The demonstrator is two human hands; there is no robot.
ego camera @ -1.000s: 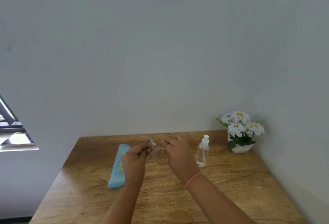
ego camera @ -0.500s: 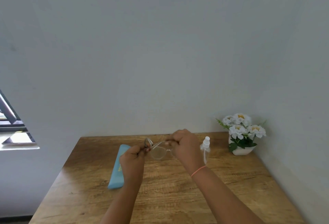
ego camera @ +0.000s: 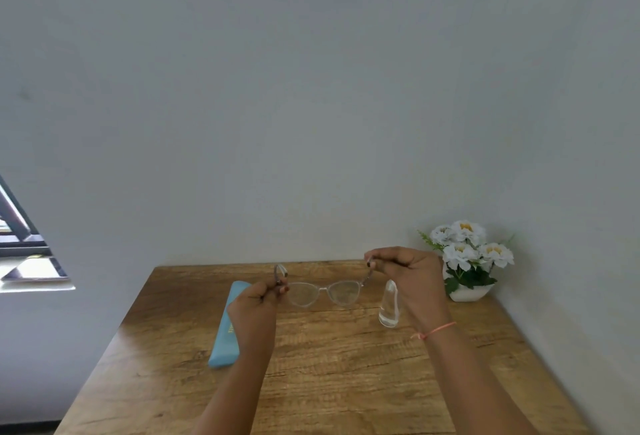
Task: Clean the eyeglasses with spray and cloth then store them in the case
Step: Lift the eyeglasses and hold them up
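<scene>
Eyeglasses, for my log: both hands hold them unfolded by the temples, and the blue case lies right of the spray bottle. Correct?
No: the head view shows the blue case left of the spray bottle. The left hand and right hand hold the unfolded eyeglasses by the temples.

Your left hand [ego camera: 254, 310] pinches one arm of glasses [ego camera: 323, 291], your right hand [ego camera: 412, 279] pinches other arm. Glasses spread open, lenses hanging between hands at frame centre, above wooden table [ego camera: 346, 382]. Clear spray bottle [ego camera: 388, 306] upright just left of your right wrist. Blue case [ego camera: 228, 327] flat on table, left of centre, partly behind your left forearm. Flower pot [ego camera: 467, 292] right of centre, by wall. Window [ego camera: 24, 251] at left edge.
</scene>
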